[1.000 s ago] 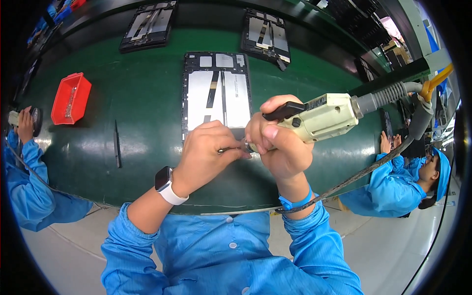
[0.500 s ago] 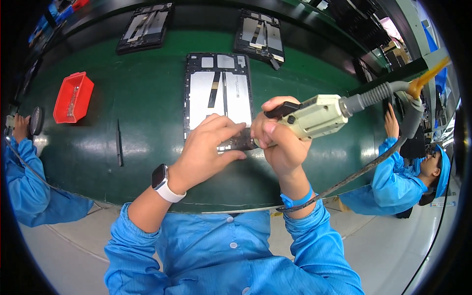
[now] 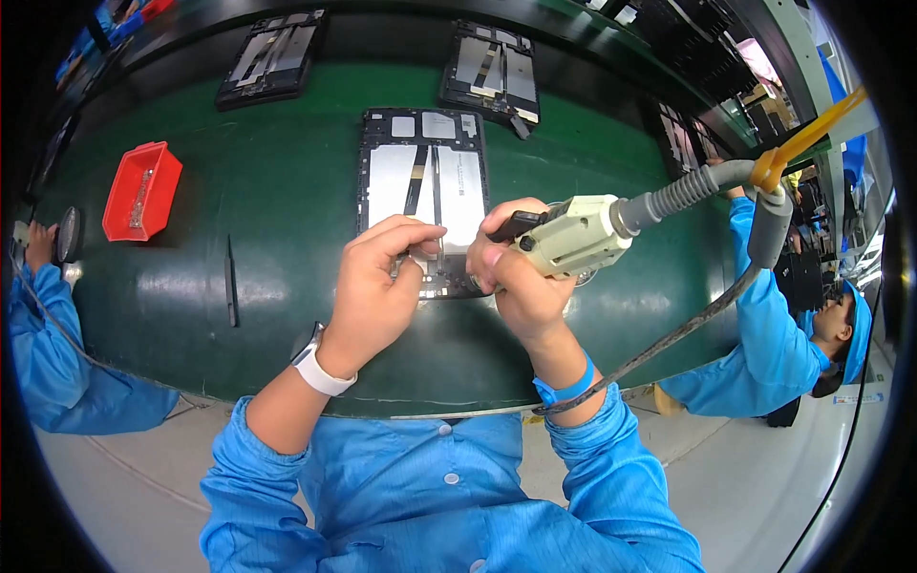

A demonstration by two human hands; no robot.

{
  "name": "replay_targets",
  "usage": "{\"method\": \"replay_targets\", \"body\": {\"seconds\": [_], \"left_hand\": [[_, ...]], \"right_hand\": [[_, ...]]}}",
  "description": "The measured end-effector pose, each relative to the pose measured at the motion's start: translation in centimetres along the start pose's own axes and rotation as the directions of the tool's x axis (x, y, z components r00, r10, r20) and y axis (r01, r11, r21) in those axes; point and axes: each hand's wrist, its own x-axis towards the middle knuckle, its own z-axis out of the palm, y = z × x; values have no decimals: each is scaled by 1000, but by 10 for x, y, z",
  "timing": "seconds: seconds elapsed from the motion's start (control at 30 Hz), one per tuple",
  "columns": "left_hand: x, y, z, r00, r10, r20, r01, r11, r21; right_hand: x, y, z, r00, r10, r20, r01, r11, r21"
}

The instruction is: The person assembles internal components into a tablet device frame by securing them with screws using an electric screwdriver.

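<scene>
Right hand (image 3: 521,282) clamped on powered driver (image 3: 578,234) at tablet's (image 3: 387,186) lower edge; left hand (image 3: 377,282) loose beside it

Clock taken from the opened tablet, mid-table, lying flat, pale inner side up. Right hand at 4–5 o'clock: fingers wrapped around the pale driver, thumb along its body; tip hidden, can't tell if touching. Left hand at 7, over the tablet's lower left: thumb and index apart, other fingers curled; contact unclear. Driver's cable (image 3: 659,344) hangs at 4, crossing the right wrist near a blue band (image 3: 568,382). Green table (image 3: 287,172): red bin (image 3: 164,191) with small silvery bits at 9, dark tweezers (image 3: 230,282) at 8. Two more opened units: far-left one (image 3: 274,57) between 10 and 11, far-right one (image 3: 492,72) at 1. Blue-sleeved co-workers: one (image 3: 53,339) at 8, another (image 3: 764,334) at 4.
</scene>
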Motion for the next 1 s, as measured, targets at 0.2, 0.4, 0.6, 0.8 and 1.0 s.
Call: {"method": "replay_targets", "body": {"seconds": [0.2,0.4,0.6,0.8,1.0], "left_hand": [[0,0,0,999,-31,41,30,999,21],[3,15,-1,947,62,314,-176,921,348],[0,16,4,912,119,393,-307,834,459],[-1,12,4,872,203,444,-443,712,544],[-5,26,4,821,195,536,-528,615,585]], "right_hand": [[-2,0,6,999,-43,21,46,984,-173],[-2,2,6,998,-49,39,56,978,-200],[-2,1,7,998,-47,27,51,984,-173],[-3,-2,-7,999,-14,-40,15,999,43],[-1,-2,-6,989,-103,-106,92,991,-97]]}}
